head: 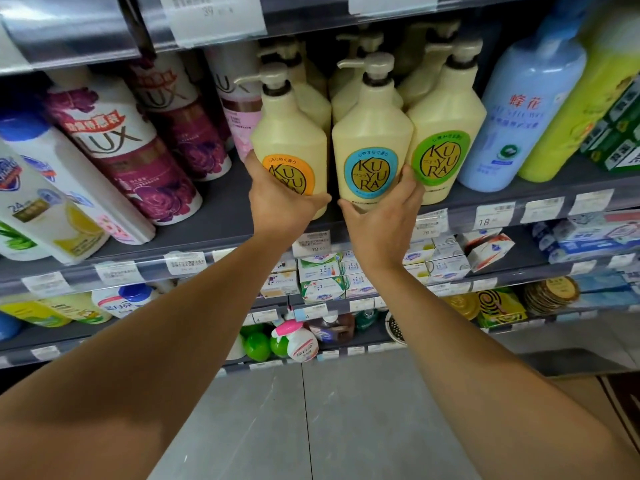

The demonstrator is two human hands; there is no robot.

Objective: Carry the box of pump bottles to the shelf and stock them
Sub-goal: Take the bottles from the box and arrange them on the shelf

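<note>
Three cream pump bottles stand in the front row on the grey shelf point(221, 216). My left hand point(280, 199) wraps the base of the orange-label bottle point(287, 133). The base of the blue-label bottle point(372, 133) sits in my right hand point(381, 216). A green-label bottle point(446, 126) stands just right of it, untouched. Several more cream pump bottles point(349, 81) fill the rows behind. The box is not in view.
Lux bottles point(114, 143) lean to the left of the cream ones. A tall blue bottle point(519, 112) and a yellow-green one point(588, 116) stand to the right. Lower shelves hold soap boxes point(322, 278) and small bottles. Grey floor tiles point(311, 427) lie below.
</note>
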